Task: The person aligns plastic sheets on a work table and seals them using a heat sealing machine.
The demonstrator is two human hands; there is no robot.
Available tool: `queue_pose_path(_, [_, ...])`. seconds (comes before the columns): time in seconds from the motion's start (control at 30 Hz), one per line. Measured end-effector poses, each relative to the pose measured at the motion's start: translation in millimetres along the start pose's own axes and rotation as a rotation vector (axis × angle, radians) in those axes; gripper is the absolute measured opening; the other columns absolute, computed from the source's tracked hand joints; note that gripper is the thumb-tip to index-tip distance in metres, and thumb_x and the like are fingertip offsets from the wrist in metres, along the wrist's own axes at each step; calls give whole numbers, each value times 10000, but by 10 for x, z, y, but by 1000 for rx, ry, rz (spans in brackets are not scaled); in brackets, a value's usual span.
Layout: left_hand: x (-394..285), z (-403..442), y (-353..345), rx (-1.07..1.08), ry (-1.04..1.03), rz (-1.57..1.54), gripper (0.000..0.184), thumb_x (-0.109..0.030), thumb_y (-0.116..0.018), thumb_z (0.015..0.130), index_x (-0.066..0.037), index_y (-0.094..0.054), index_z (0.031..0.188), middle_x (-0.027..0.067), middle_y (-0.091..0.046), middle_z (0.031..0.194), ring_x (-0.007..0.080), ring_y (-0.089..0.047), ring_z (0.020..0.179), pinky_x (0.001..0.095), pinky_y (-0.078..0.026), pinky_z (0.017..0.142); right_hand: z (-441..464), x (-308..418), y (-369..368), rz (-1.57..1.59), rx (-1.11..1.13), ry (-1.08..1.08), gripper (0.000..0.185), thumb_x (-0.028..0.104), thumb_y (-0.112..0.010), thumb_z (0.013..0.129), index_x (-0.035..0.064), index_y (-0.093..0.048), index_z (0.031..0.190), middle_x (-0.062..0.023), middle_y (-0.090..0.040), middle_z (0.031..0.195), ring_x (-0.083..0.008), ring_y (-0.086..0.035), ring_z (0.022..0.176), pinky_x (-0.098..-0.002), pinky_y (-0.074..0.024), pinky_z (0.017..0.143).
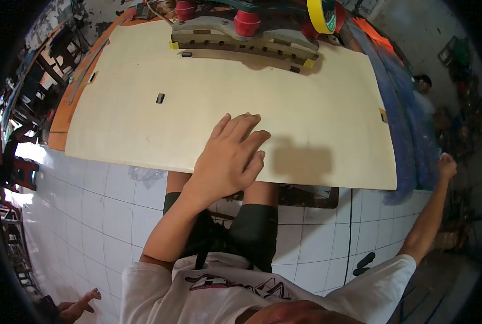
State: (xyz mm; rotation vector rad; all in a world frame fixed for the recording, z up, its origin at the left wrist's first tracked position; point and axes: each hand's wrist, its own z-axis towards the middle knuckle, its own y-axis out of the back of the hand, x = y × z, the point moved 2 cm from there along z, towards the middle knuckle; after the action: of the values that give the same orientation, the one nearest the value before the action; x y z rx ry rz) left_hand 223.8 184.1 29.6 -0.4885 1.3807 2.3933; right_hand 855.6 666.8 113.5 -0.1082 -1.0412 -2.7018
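Observation:
My left hand lies palm down over the front middle of a large cream sheet, fingers apart and holding nothing. At the far right, my right hand is beside the edge of translucent blue plastic; its fingers look closed, but what they hold is too small to tell. A small black piece rests on the sheet, left of my left hand. Beyond it, a curved metal bar with dark slots and yellow ends stands over the sheet's back part, below red spool-shaped parts.
A yellow tape roll hangs at the top right of the bar. The orange table edge shows at left, with a thin metal strip. Black footwear lies on the tiled floor. Another person is at far right; someone's foot shows lower left.

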Motion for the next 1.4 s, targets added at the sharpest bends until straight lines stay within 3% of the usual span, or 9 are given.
queue_pose_path(0.03, [5,6,-3,2,-4,4,352,-182,-591,828,-51,-632,1152,193,-541,1287,366,-494,1243,549,-328,1100,70,117,119,28,-265,190,580,681,-553,805,149,-756,697,-138,-648,596,-381,-565,503,-523,-469,533])
queue_pose_path(0.17, [-4,1,-1,5,-8,-3,352,-179,-600,824,-53,-632,1151,191,-543,1283,364,-496,1241,548,-330,1099,374,940,970,62,-597,314,469,457,-540,887,83,-738,685,-146,-666,637,-390,-613,565,-517,-485,541])
queue_pose_path(0.33, [9,-7,-5,-19,8,-26,352,-192,-617,827,-60,-632,1154,184,-541,1288,360,-505,1231,547,-331,1096,-9,2350,1688,168,-429,306,385,305,-569,961,-31,-740,886,-179,-711,753,-299,-689,641,-386,-571,553])
queue_pose_path(0.43, [14,-17,17,-36,17,-80,333,-204,-635,830,-62,-643,1131,178,-552,1282,363,-525,1206,531,-336,1094,-602,2792,1619,305,-258,232,186,83,-652,923,36,-735,1082,-110,-735,1033,-176,-703,916,-292,-568,808])
queue_pose_path(0.77, [-117,-478,275,-130,-230,-527,313,-11,-663,790,-34,-629,1100,143,-647,1010,318,-638,915,398,-517,872,-3746,4435,1512,740,75,350,154,-36,-685,817,43,-711,946,-121,-714,952,-285,-693,876,-383,-544,802])
queue_pose_path(0.87, [-245,-775,327,111,71,-663,430,-7,-657,825,-19,-554,1242,155,-643,988,290,-645,853,345,-534,785,-4233,4846,1635,900,142,408,229,-81,-661,806,39,-693,999,-130,-671,1107,-295,-673,948,-388,-552,810])
queue_pose_path(1.03, [-87,-1168,116,-68,410,-1171,633,-57,-620,918,-35,-304,1466,189,-634,1135,223,-626,1035,327,-493,913,-4500,5366,1634,1204,408,407,289,-111,-615,815,-4,-668,1078,-165,-634,1203,-314,-653,1055,-389,-549,874])
queue_pose_path(1.27, [118,-1274,94,-332,532,-1179,382,34,-584,937,46,-475,1303,174,-666,1115,174,-659,980,270,-518,866,-4461,5463,1596,1415,619,617,144,-49,-635,861,-60,-649,1004,-238,-649,1121,-359,-646,1087,-417,-529,922])
queue_pose_path(1.4, [120,-1282,120,-413,602,-1213,387,32,-608,927,40,-465,1287,165,-704,1022,156,-682,907,244,-533,814,-4704,5037,1364,1598,746,-250,301,255,-659,907,-8,-557,1012,-191,-645,968,-281,-656,859,-416,-531,806])
